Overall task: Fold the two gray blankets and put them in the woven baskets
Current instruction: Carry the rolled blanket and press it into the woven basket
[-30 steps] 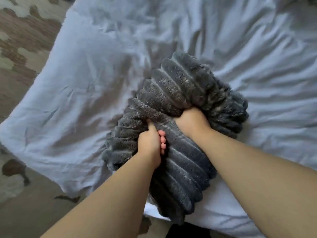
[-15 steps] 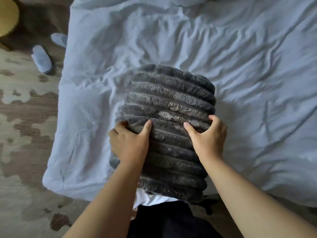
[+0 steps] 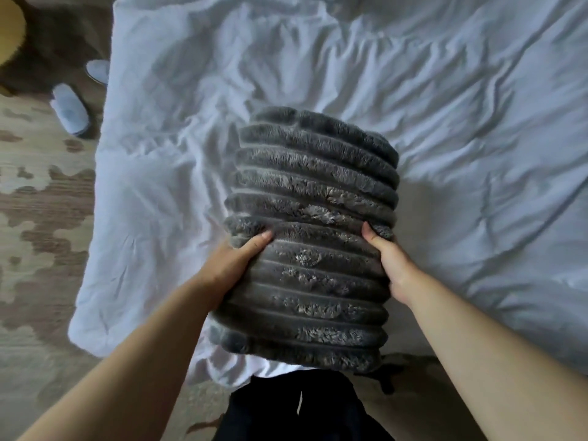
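Far left on my feed is patterned carpet with two pale slippers lying on it, just off the left edge of the bed. The bed is covered in a rumpled white sheet and fills most of the view.

Next, the left hand. It's clamped onto the left side of the folded gray blanket, about halfway along. The thumb lies on top across a rib and the fingers are wrapped underneath, so I can't see them.

The blanket sits squarely between both hands at the near edge of the bed, roughly in the middle of that edge. Its near end hangs out past the edge, over my dark trousers. It's a thick, chunky bundle. The long axis runs straight away from me toward the far side of the bed, with the far end leaning a touch to the right. The fuzzy ribs run crosswise, left to right. I can't tell whether it's resting on the sheet or lifted slightly off it.

The right hand mirrors the left. It grips the right side at about the same spot, thumb on top, fingers curled round the edge and mostly hidden.
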`<state>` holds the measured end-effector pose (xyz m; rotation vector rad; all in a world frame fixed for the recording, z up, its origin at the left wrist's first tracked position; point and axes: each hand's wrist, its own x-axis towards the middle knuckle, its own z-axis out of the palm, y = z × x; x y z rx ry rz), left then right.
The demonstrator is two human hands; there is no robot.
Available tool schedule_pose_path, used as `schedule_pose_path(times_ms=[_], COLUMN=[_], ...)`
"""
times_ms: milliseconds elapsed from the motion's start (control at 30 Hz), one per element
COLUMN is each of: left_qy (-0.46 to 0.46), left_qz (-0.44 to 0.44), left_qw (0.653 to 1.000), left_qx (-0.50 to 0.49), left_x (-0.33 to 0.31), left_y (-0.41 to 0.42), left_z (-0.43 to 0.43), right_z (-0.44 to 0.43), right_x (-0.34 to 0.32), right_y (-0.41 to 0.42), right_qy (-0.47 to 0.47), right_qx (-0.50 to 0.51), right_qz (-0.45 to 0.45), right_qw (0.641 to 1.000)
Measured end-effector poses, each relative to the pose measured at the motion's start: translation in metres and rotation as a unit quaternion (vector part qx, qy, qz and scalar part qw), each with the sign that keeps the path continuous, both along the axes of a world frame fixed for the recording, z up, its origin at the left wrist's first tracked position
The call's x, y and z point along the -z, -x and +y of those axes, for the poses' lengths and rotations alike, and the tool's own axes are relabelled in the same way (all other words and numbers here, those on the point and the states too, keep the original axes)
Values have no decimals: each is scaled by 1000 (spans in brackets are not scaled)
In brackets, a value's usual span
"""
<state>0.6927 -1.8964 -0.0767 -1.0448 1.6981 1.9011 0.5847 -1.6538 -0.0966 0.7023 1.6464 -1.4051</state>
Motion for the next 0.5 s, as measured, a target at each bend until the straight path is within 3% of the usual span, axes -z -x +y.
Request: schedule_pose_path(times_ms=[67,300,500], left_qy=[42,30,50], left_qz=[28,38,103], left_qw=[999,995,975], left_qx=[-16,-84,-191], left_x=[-7,-60,-154], left_y=[-6,-14,-46], left_z=[11,9,-20], right_z=[4,-4,-62], right_x=[-7,-49,-131], right_y=[1,-3,4], right_qy=[18,87,166], right_qx=[7,30,-58], right_qz=[-26,0,72], right_qw=[999,996,982])
